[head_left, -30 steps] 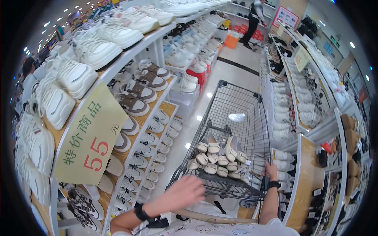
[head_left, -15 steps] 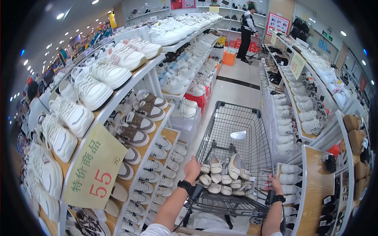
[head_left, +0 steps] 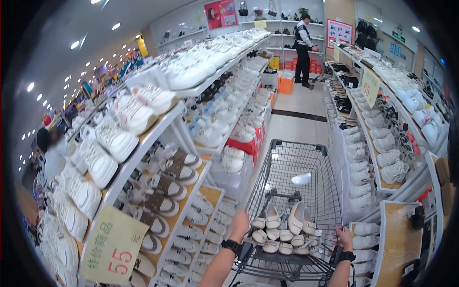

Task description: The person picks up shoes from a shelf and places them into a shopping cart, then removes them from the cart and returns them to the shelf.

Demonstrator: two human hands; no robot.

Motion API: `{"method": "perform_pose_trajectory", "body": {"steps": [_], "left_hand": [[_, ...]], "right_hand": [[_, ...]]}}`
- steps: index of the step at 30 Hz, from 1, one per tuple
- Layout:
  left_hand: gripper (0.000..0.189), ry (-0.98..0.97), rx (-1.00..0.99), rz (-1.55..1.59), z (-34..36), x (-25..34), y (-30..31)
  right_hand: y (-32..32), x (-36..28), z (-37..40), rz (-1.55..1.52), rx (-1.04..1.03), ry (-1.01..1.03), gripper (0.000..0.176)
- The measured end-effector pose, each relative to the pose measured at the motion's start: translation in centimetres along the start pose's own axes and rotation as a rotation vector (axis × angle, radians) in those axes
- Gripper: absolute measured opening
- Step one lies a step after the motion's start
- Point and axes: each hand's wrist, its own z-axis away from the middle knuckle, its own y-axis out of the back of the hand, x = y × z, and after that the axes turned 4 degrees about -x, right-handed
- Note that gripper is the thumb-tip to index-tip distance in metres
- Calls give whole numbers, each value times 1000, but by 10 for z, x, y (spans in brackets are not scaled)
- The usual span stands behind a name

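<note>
A dark wire shopping cart (head_left: pixel 276 173) stands in front of me in the aisle. My left hand (head_left: pixel 240 223) is closed over the left side of its basket near the back. On the opposite side, my right hand (head_left: pixel 343 237) has its fingers curled at the basket's right edge. Several cream flat shoes (head_left: pixel 285 234) are stacked in rows at the near end of the basket. Farther forward in it lies a small white item (head_left: pixel 301 179), too glossy to make out. A dark band circles each wrist.
Shoe racks line both sides, with white sneakers (head_left: pixel 116 138) at left and pale shoes (head_left: pixel 358 172) at right. A yellow sign (head_left: pixel 114 246) reading 55 juts out nearby. Down the tiled aisle (head_left: pixel 295 125), a person (head_left: pixel 303 50) stands by an orange box (head_left: pixel 285 85).
The view has tilted up, so the cart, both hands and the racks sit lower in it. My right hand's fingers look more curled at the basket edge.
</note>
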Motion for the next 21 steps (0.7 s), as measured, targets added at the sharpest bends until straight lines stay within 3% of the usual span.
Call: {"method": "perform_pose_trajectory", "body": {"steps": [21], "left_hand": [[34, -50, 11, 22, -170, 85, -16]], "right_hand": [[8, -100, -151, 83, 17, -80, 21]]}}
